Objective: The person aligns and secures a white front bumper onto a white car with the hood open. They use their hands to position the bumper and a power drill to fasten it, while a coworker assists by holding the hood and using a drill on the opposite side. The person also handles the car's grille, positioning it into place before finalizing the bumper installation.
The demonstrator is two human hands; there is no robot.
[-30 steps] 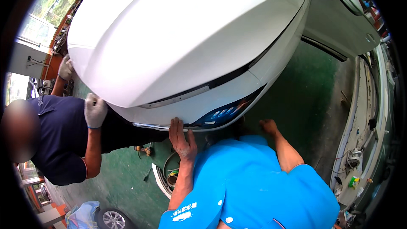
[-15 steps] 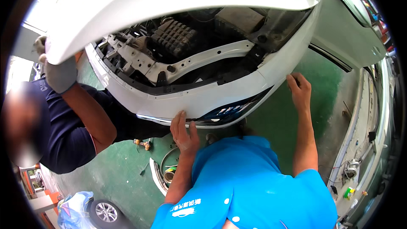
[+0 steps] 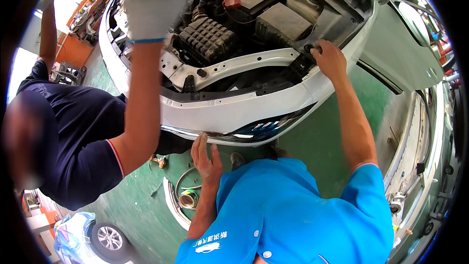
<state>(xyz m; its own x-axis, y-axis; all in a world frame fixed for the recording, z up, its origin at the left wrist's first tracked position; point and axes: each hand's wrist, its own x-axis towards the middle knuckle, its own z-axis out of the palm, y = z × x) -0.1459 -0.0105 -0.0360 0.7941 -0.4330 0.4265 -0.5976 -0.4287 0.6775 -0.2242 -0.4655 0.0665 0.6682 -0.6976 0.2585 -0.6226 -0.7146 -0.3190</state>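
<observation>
My left hand (image 3: 207,162) is open, its fingers spread against the lower edge of the white front bumper (image 3: 210,117) beside the dark headlight (image 3: 264,128). Reaching into the engine bay's right front corner, my right hand (image 3: 332,59) is curled. Its thumb and fingertips pinch at a small black round knob (image 3: 308,48), partly covered by them. A white front crossbeam (image 3: 239,63) runs across the bay, with a ribbed black air-filter housing (image 3: 207,40) behind it. The hood is raised out of most of the view.
At the left a co-worker in a dark shirt (image 3: 73,137) reaches a gloved hand (image 3: 154,7) over the engine bay. A curved white strip (image 3: 173,205), a tape roll (image 3: 188,198) and a wheel (image 3: 110,240) lie on the green floor. An open car door (image 3: 415,49) stands right.
The hood has gone up, uncovering more of the engine bay. My right hand has moved from beside the fender to the knob. The co-worker's gloved hand now reaches over the bay.
</observation>
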